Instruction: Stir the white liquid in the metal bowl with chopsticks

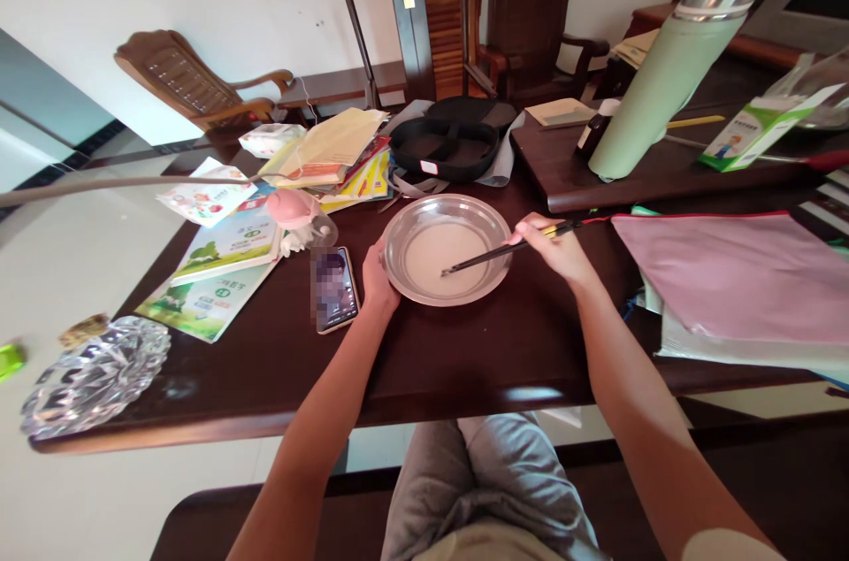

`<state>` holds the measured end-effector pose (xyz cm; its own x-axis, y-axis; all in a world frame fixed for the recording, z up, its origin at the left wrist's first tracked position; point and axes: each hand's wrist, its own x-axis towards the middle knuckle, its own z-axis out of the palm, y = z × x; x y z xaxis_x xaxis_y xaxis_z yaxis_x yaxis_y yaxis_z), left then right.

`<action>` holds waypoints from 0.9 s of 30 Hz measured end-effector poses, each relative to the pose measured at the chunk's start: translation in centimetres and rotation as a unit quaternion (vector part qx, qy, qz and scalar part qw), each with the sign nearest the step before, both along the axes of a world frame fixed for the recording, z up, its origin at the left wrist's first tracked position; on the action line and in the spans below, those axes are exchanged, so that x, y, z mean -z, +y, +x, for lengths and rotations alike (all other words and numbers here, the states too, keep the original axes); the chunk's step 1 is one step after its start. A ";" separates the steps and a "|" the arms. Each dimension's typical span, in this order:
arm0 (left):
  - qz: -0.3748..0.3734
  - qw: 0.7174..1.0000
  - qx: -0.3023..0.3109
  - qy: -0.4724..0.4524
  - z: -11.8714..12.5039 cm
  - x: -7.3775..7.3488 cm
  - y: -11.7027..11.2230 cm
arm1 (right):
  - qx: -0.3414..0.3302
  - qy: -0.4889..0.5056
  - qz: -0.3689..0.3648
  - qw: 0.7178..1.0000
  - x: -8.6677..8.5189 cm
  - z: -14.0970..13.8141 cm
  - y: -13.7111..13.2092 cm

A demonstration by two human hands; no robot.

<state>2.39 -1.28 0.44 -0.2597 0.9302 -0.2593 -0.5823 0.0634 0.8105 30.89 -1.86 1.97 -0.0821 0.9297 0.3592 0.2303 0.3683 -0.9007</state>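
Note:
A round metal basin [449, 295] stands on the dark table, with a pale, milky layer [424, 253] in its bottom. My left hand [379, 278] grips the basin's left rim, its fingers partly hidden behind the side. In my right hand [547, 244] is a pair of black chopsticks [483, 257] with a gold band near the grip. They slant down to the left across the basin's right rim, and their tips meet the pale contents near the middle. A phone [337, 288] with a lit screen lies just left of my left hand.
Books [222, 244], a pink-lidded bottle [292, 209] and a glass dish [99, 380] lie to the left. Behind the basin sits a black case [444, 145]. A pink pouch [736, 273] and a tall green thermos [669, 92] are at right. The table's front edge borders my lap.

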 end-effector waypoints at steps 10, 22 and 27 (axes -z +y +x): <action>0.010 1.000 -0.011 0.003 0.1 0.0 0.1 | 0.082 0.029 0.024 0.996 -0.2 1.0 0.1; 0.005 1.000 -0.005 -0.001 -0.1 0.4 0.2 | 0.095 0.003 0.040 0.995 -0.1 0.7 0.2; 0.009 1.000 -0.006 0.000 -0.1 0.4 0.2 | 0.021 0.015 0.005 1.000 -0.1 0.2 0.0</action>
